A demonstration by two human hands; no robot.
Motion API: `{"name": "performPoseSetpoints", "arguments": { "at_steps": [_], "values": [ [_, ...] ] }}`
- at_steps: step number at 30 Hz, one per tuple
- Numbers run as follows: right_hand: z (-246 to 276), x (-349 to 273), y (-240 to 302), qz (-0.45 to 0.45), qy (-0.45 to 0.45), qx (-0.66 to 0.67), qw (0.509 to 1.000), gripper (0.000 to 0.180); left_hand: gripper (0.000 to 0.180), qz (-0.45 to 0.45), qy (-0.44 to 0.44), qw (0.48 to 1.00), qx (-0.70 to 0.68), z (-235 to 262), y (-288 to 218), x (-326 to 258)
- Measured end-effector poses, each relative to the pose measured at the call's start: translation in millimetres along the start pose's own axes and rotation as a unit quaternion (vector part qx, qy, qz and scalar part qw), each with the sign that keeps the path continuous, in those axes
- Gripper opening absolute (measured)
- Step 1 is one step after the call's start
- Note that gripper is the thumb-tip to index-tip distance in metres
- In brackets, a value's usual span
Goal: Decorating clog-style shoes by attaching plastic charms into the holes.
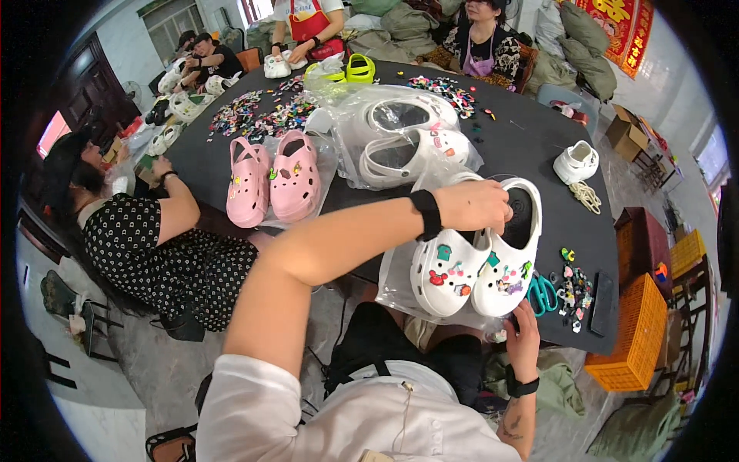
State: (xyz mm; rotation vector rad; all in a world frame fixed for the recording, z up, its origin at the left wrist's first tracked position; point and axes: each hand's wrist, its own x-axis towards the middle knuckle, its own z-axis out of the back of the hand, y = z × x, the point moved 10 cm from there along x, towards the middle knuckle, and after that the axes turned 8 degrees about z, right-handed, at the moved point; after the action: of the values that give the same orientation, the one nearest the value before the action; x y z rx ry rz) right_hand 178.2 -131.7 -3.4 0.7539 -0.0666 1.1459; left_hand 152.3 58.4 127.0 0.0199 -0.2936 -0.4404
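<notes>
A pair of white clogs [444,281] with colourful charms lies on a clear plastic bag [392,277] at the table's near edge, toes toward me. My left hand [471,206] reaches across from the left, its fingers closed over the inner sides of the clogs near their openings. At the toe of the right-hand clog, my right hand [524,339] rests with thumb and fingers apart, touching or nearly touching it. A small pale and green piece [499,336] shows beside the right thumb. Teal-handled scissors [543,294] lie just right of the clogs.
Loose charms [576,292] and a dark tray [604,302] lie at right, near an orange crate [631,339]. Pink clogs [295,179], bagged white clogs [419,150], a white clog [576,162] and charm piles [269,115] cover the dark table [531,138]. Co-workers sit around it.
</notes>
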Motion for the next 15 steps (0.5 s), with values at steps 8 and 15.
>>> {"name": "performPoseSetpoints", "arguments": {
  "at_steps": [8, 15],
  "values": [
    [87, -10, 26, 0.009, -0.152, 0.311, 0.938, 0.032, 0.046, 0.274, -0.129, 0.950, -0.078, -28, 7, -31],
    [192, 13, 181, 0.475, -0.078, 0.567, 0.669, 0.060, 0.083, 0.302, -0.089, 0.946, -0.073, -39, -59, -37]
  ]
}}
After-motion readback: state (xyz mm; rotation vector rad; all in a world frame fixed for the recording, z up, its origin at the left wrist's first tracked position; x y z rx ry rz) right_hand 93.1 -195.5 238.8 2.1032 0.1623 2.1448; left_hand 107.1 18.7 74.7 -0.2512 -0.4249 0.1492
